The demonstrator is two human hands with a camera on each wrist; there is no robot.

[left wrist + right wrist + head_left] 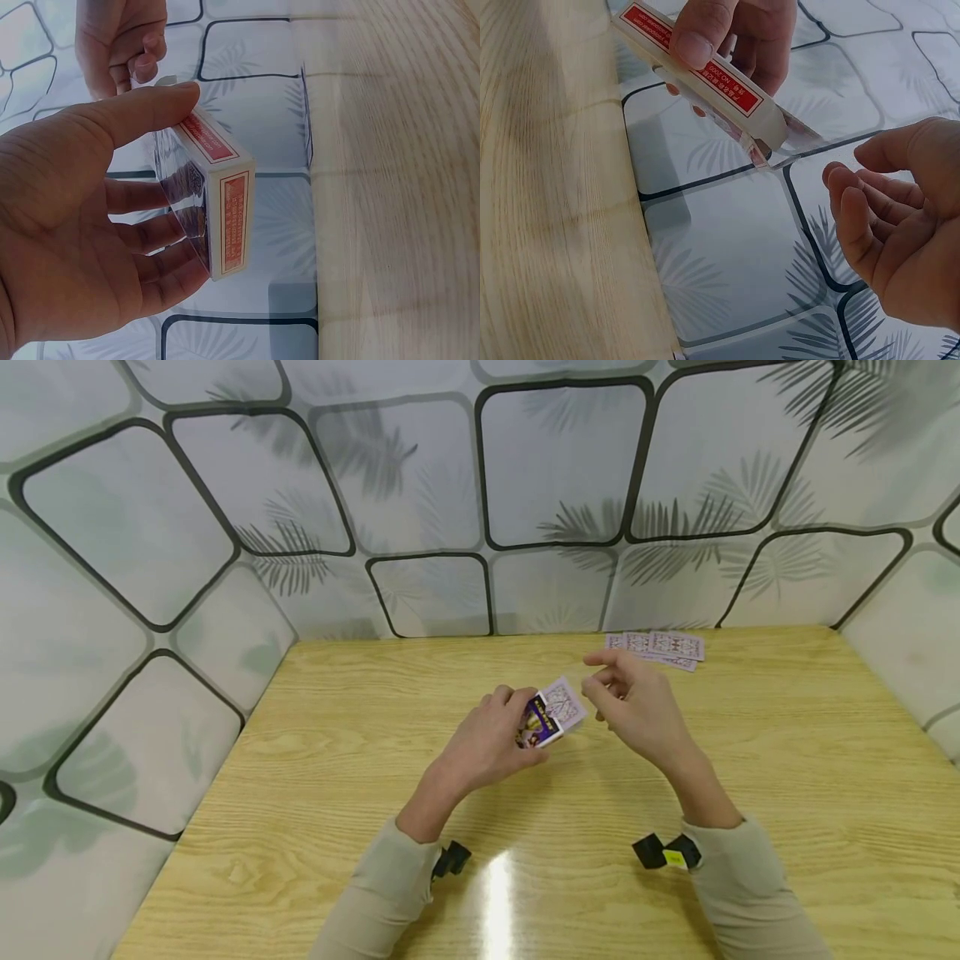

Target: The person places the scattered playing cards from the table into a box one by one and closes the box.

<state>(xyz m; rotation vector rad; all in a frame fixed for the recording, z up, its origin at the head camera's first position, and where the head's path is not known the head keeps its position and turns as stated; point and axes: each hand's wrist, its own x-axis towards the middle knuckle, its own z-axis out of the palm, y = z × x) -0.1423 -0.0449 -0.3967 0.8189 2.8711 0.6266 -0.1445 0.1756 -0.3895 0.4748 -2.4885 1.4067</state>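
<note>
My left hand [486, 742] grips a card box [537, 723] above the table, thumb along one narrow side and fingers around the other. A playing card [564, 703] with a pale purple patterned back sticks out of the box's end facing right. In the left wrist view, the box [232, 225] shows white sides with red printed panels. My right hand [645, 706] hovers just right of the protruding card, apart from it. Its fingers bend loosely with nothing between them, as the right wrist view also shows. How many cards the box holds is hidden.
Several face-down cards [663, 648] lie overlapping near the table's back edge, beyond my right hand. The wood-grain table [315, 793] meets a patterned fabric wall [420, 485] at the back and on both sides. Each wrist carries a small black device.
</note>
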